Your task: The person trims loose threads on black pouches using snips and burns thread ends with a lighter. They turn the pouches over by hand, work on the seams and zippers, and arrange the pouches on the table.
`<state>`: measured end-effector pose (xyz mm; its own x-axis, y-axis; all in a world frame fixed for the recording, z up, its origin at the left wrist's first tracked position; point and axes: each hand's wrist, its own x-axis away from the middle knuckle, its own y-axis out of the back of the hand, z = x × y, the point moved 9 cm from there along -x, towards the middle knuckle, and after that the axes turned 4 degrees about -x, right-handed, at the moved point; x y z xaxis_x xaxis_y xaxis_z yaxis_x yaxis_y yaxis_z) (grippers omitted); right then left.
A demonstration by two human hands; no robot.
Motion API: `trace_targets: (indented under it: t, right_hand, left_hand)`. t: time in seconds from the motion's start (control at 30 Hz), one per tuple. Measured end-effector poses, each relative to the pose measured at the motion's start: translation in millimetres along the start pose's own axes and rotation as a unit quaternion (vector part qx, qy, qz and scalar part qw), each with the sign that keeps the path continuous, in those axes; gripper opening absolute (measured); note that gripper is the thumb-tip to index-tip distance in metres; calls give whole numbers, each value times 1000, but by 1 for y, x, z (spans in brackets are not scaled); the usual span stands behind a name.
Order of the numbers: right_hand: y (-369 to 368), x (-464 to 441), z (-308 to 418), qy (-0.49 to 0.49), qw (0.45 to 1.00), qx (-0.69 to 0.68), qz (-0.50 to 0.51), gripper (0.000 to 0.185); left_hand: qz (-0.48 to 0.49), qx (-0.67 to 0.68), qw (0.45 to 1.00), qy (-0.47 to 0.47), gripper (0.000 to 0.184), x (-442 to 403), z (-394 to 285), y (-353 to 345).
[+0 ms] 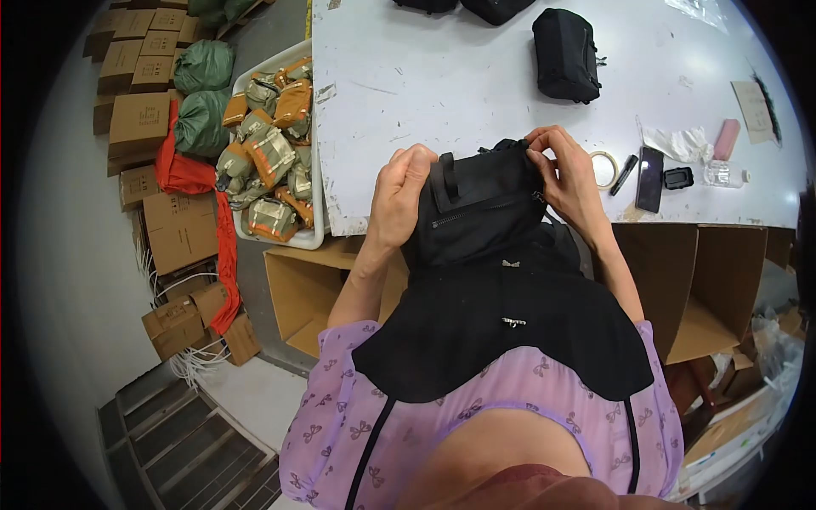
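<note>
"Where was the black zippered fabric bag (489,204)?"
"At the scuffed white table's near edge (357,223)."
"Held how?"
"Left hand (396,197) clasped its left side; right hand (568,174) pinched its far right corner."

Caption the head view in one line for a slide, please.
Left hand and right hand hold a black zippered bag at the edge of a white table.

A workshop: stacked cartons (138,121), piled pouches (270,156), scuffed worktable (425,93).
</note>
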<state>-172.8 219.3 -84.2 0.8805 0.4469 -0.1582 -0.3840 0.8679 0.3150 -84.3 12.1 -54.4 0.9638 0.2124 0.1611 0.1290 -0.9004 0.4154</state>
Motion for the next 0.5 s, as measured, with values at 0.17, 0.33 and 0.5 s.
trace_targets:
  t: [0.17,0.33,0.5]
  right_hand:
    - [-4,0,-5,-11,1000,-9,2,4]
    - [3,2,-38,-92,986,-132,-43,6]
    - [12,8,-49,-109,968,-226,-5,42]
  left_hand:
    - [4,36,999,17,42,-3,14,-1]
    - [3,82,995,61,41,-4,21,1]
    - [-33,260,950,166,39,-17,51,12]
